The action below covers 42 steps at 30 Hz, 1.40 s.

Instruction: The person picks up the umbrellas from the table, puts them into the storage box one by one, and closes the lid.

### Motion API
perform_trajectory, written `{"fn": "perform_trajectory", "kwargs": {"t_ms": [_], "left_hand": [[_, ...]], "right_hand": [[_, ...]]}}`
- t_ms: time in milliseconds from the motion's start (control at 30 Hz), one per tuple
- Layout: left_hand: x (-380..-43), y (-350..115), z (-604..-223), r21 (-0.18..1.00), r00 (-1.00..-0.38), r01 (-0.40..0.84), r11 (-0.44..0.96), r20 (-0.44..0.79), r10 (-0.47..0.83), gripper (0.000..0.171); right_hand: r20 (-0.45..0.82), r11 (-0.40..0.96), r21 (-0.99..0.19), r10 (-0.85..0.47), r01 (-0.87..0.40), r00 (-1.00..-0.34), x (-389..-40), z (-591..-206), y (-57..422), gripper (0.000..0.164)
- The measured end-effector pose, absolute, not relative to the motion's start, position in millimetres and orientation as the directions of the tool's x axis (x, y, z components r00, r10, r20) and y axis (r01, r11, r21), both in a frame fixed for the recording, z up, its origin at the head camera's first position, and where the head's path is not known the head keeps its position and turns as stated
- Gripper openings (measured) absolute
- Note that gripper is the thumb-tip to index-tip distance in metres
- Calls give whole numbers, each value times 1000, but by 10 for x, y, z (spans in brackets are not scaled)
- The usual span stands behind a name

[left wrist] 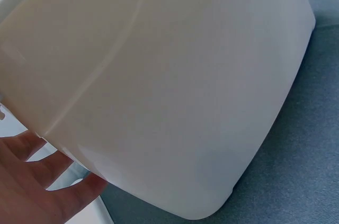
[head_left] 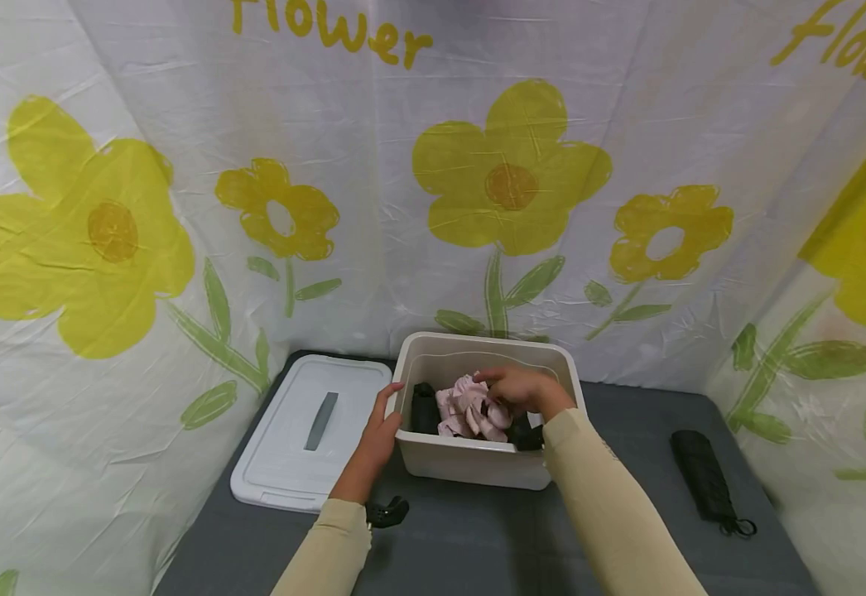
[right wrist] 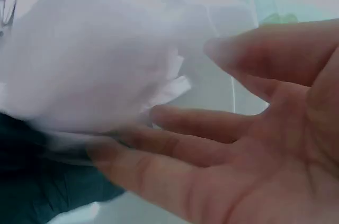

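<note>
A cream storage bin point(head_left: 478, 463) stands without its lid on the dark table. My left hand point(head_left: 376, 434) touches the bin's left side near the rim; the left wrist view shows its spread fingers point(left wrist: 79, 195) against the outer wall. Inside the bin lies a crumpled pale pink cloth item point(head_left: 470, 406), blurred in the right wrist view. My right hand point(head_left: 515, 387) reaches in over it, fingers extended and thumb apart. Whether the fingertips touch the cloth is unclear. A black rolled item point(head_left: 424, 410) lies left of the cloth, and another dark item point(head_left: 526, 434) is at its right.
A white lid point(head_left: 276, 447) with a grey handle lies left of the bin. On the right of the dark table point(head_left: 627, 463) is a black folded umbrella point(head_left: 704, 478) with a strap. A flower-printed curtain point(head_left: 373, 207) hangs close behind the bin.
</note>
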<state>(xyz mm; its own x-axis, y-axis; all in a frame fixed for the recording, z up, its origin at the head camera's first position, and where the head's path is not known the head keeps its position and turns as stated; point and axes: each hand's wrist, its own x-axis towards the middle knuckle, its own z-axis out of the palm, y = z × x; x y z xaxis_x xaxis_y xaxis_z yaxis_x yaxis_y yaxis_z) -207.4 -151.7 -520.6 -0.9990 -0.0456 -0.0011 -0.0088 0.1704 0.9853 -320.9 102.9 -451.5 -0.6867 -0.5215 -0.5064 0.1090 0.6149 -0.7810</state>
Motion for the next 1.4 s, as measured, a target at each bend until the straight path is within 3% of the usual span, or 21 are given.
{"fn": "perform_trajectory", "kwargs": {"t_ms": [100,433,600,900,1200,1400], "left_hand": [[-2007,-1499,-5066,984,-999,-14,180,-7,-42,54],[-2021,-1506,-5129,983,-999,-10,185,-3,-38,56],[-2164,-1529,-5392,982,-998,-1,188,11,-64,56],[-2158,-1526,-5379,984,-999,-7,180,1,-43,57],[-2007,-1488,-5048,984,-999,-47,173,-42,-29,56],[-2095,-1495,-5223,986,-998,-52,159,-45,-45,56]], "right_hand": [[-536,603,-777,-481,183,-693,-3202,-4480,1079,50],[-520,590,-790,-497,169,-695,-3161,-4377,1210,43],[-504,608,-783,-500,128,-704,-3106,-4312,1288,43],[-439,628,-778,-496,39,-749,-2979,-4225,1507,40],[-299,522,-851,-578,-62,-759,-2899,-4277,1786,41],[-245,461,-884,-593,-74,-767,-2847,-4327,1968,42]]}}
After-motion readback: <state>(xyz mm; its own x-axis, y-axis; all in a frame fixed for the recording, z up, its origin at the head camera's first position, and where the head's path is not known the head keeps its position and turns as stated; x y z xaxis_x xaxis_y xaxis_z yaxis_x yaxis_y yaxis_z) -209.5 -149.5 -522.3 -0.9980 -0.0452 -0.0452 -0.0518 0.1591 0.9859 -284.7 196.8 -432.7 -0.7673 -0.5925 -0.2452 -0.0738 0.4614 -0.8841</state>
